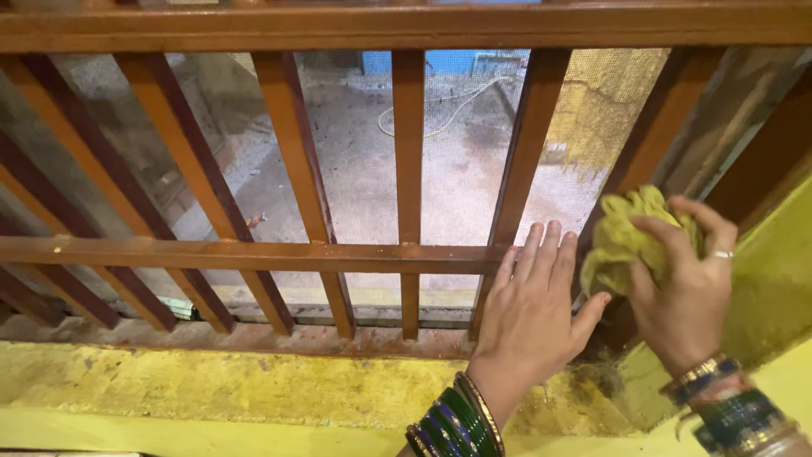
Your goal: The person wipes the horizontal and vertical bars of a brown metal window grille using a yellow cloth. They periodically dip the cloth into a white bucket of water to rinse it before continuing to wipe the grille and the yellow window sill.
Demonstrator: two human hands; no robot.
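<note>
A brown wooden window grille (pixel 254 254) with upright bars and a horizontal rail fills the view. My left hand (pixel 533 309) lies flat with fingers together against the right end of that rail, holding nothing. My right hand (pixel 685 288) is closed around a crumpled yellow-green cloth (pixel 617 241), which presses against the rightmost bar (pixel 651 135) near the window's right frame. Both wrists carry green and gold bangles.
A stained yellow sill (pixel 211 385) runs below the grille. A yellow wall (pixel 774 279) stands at the right. Behind the bars, a fine mesh screen (pixel 359 161) looks down on a concrete yard with a loose hose (pixel 448 110).
</note>
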